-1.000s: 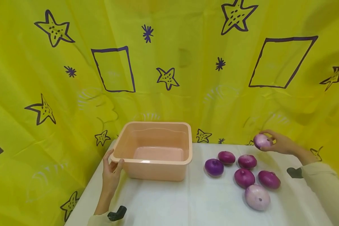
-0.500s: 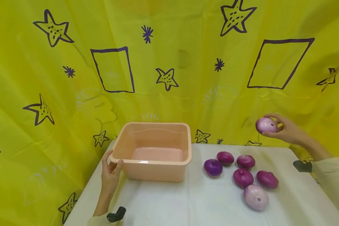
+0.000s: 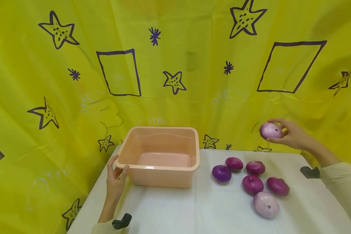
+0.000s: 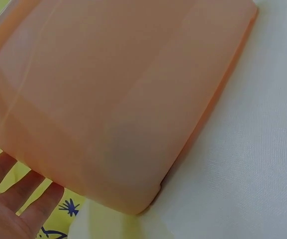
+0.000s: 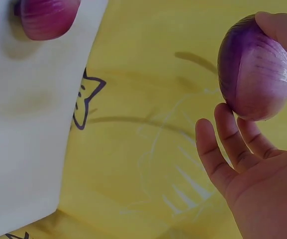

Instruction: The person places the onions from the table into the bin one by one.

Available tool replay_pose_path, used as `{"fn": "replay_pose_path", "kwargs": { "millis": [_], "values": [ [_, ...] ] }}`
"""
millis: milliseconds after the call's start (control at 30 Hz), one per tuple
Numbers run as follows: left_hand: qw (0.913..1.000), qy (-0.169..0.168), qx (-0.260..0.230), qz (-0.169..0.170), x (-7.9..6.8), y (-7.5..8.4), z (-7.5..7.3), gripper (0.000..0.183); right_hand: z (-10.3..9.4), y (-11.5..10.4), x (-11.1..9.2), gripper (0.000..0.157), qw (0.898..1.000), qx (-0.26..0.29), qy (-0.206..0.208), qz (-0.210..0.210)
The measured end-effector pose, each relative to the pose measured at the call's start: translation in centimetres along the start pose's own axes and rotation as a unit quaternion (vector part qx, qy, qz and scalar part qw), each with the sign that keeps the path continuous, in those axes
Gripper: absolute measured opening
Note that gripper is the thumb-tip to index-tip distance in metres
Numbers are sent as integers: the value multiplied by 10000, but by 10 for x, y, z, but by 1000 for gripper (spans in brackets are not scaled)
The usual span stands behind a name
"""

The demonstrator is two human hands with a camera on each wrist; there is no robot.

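Note:
Raised above the table's far right part, a pale purple onion (image 3: 270,130) is in my right hand (image 3: 292,135). The right wrist view has the same onion (image 5: 257,69) pinched between thumb and fingers, and two of the fingers (image 5: 215,154) spread below it. My left hand (image 3: 116,180) grips the near left corner of a peach plastic basin (image 3: 163,177), thumb at the front rim and fingers round the side. In the left wrist view the basin's outer wall (image 4: 113,99) fills most of the picture, with the fingers (image 4: 41,204) at its edge. No onion shows inside the basin.
Several purple onions lie grouped on the white-covered table (image 3: 216,211), right of the basin; a paler onion (image 3: 266,204) is nearest and a dark violet onion (image 3: 221,174) leftmost. A yellow curtain (image 3: 193,107) with drawn stars hangs close behind the table.
My right hand has lifted the pale onion from near the table's back edge, then shifted it slightly left. The left hand and basin have stayed in place.

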State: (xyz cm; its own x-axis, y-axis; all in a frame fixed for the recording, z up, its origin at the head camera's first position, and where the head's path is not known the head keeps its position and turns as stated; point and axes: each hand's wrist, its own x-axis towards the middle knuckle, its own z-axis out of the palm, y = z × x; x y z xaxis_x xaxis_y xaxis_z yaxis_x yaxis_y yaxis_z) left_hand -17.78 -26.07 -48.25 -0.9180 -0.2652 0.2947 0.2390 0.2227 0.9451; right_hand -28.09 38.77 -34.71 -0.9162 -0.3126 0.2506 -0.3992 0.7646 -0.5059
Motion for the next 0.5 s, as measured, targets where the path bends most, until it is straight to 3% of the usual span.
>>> {"fn": "replay_pose_path", "kwargs": {
  "millis": [233,500],
  "values": [
    [9999,51,82,-110,-1,1,1,64,3,-23,13,74,9991,126,-376,156],
    [9998,135,142,-4,0,0,2,63,20,-60,40,71,9978,293,-558,-227]
  ]
}}
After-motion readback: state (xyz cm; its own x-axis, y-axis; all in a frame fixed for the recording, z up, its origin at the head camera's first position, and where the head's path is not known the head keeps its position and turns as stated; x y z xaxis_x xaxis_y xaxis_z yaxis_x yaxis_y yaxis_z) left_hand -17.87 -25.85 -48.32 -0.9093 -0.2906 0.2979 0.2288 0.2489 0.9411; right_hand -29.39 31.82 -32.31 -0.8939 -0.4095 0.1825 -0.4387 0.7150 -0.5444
